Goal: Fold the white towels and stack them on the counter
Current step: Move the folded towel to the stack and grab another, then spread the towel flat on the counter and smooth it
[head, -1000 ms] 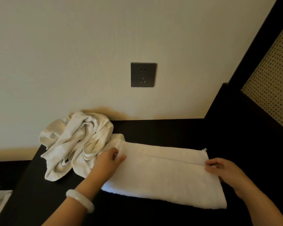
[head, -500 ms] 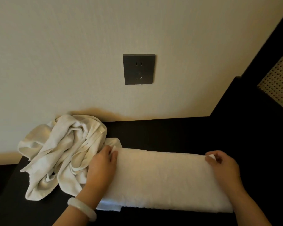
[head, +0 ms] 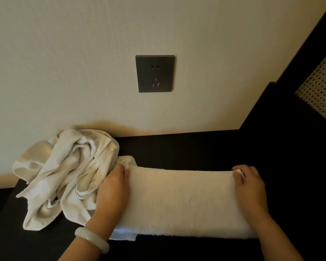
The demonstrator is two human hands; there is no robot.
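Left of the left hand (head: 114,187), the heap (head: 64,176) of unfolded towels crowds right against it. Since a second ago the towel (head: 181,200) between the hands has been doubled over lengthwise into a narrower band, its seam now covered; a crosswise fold likely comes next. Both hands curl over its far corners, the right hand (head: 250,187) pinching a white tip. A lower layer peeks out by the left wrist. Bare surface (head: 196,147) lies beyond and to the right.
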